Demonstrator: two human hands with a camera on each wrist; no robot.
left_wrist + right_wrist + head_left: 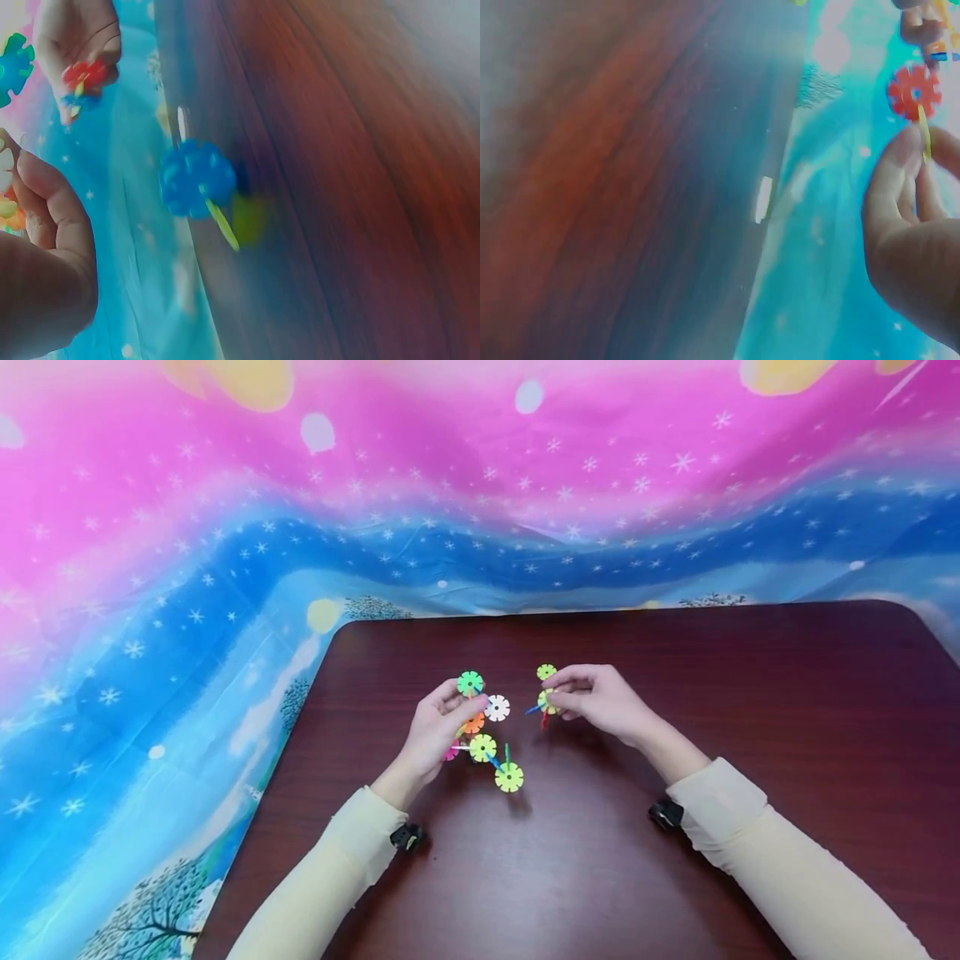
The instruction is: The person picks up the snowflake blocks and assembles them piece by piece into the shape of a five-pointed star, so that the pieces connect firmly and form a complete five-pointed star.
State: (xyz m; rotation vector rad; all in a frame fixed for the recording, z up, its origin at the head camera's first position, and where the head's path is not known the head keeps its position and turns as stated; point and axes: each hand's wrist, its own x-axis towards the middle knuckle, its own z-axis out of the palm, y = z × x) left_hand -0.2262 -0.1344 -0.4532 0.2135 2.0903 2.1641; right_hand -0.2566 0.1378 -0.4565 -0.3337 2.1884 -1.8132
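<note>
My left hand (423, 731) grips a joined cluster of notched plastic discs above the table, on the left of the head view. In it I see a green disc (470, 683), a white disc (498, 707), an orange disc (474, 722) and a lower yellow disc (509, 777). My right hand (603, 702) pinches a smaller cluster at a yellow disc (550, 701), with a blue disc (534, 709) and a red disc (913, 91) on it. Another yellow disc (546, 672) shows just above; whether it is joined, I cannot tell. A gap separates the two clusters.
Beneath both hands lies a dark red-brown table (600, 877) with rounded far corners. A pink and blue printed cloth (480, 502) hangs behind it and along its left side. Each wrist wears a small black camera, one on the left (406, 837) and one on the right (666, 813).
</note>
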